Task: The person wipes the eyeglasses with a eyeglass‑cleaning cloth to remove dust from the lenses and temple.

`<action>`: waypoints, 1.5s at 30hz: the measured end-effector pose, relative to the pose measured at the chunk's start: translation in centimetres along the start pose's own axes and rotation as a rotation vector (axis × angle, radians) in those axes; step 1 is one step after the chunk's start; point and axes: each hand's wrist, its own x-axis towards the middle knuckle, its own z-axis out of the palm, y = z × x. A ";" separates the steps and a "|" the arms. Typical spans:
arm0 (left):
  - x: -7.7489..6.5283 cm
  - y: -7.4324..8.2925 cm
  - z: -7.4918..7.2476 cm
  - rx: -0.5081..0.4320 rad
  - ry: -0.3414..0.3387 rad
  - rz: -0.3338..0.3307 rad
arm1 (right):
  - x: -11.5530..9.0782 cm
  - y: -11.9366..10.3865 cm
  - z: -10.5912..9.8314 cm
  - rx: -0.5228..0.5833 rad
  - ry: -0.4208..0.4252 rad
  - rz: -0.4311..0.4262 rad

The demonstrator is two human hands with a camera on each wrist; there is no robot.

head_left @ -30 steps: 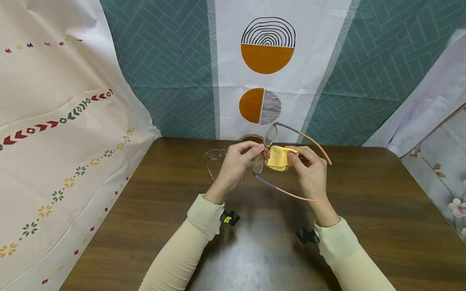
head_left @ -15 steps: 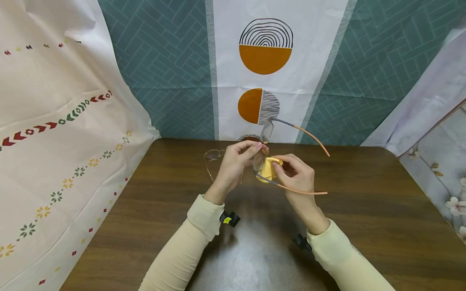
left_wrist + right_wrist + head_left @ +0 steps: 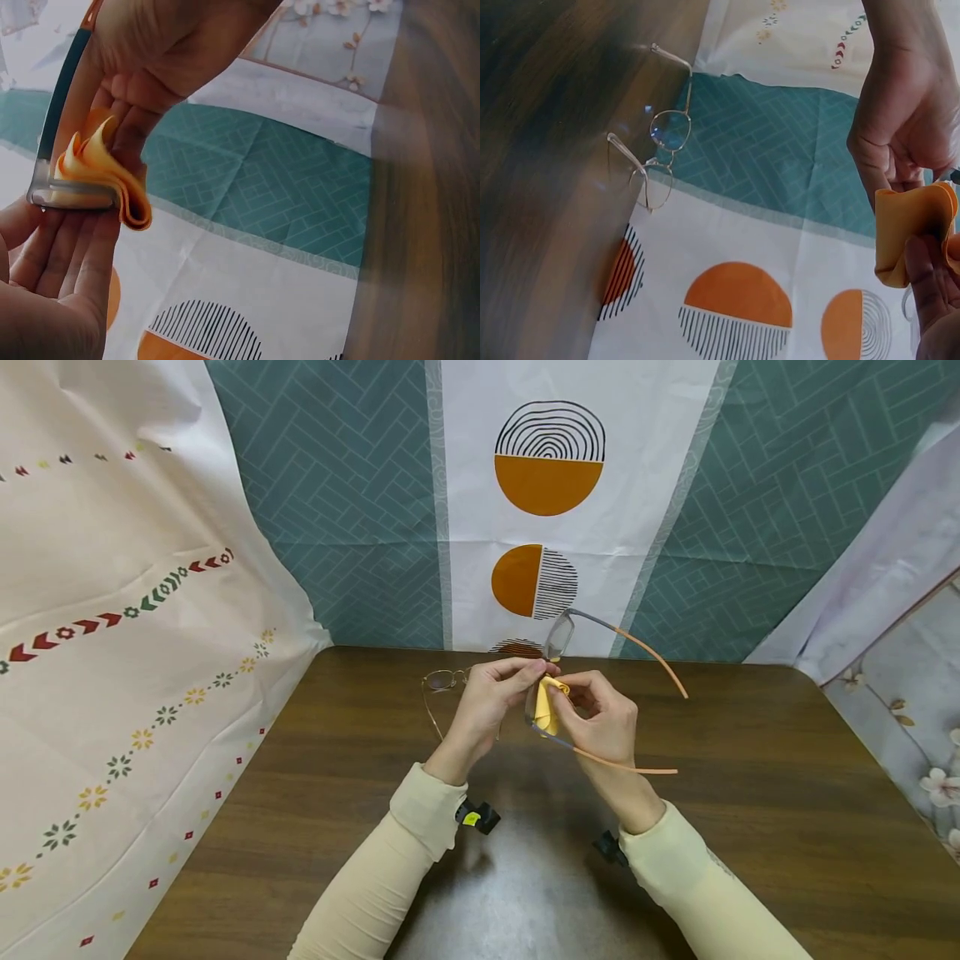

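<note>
My left hand (image 3: pixel 487 702) pinches a pair of eyeglasses (image 3: pixel 559 635) near the bridge, held up above the table. Their grey frame stands on edge, and its orange-tipped temples (image 3: pixel 651 655) stretch to the right. In my right hand (image 3: pixel 606 722) is a folded yellow cloth (image 3: pixel 547 708), gripped between thumb and fingers and laid against the lower lens. The left wrist view shows the cloth (image 3: pixel 101 169) bunched in folds at the lens, left-hand fingers (image 3: pixel 71 251) behind it. From the right wrist, the cloth (image 3: pixel 900 232) hides most of the eyeglasses.
A second pair of glasses (image 3: pixel 440 680), thin and gold-rimmed, stands on the brown wooden table (image 3: pixel 337 793) behind my left hand. Patterned cloth hangings (image 3: pixel 360 510) enclose the table at the back and both sides.
My right hand has moved left with the yellow cloth, from beside the eyeglasses onto the lower lens. The eyeglasses have tilted slightly; my left hand keeps its hold.
</note>
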 end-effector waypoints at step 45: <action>0.1 0.5 -0.2 -0.058 0.068 0.032 | 0.3 0.8 -3.2 0.160 -0.319 0.135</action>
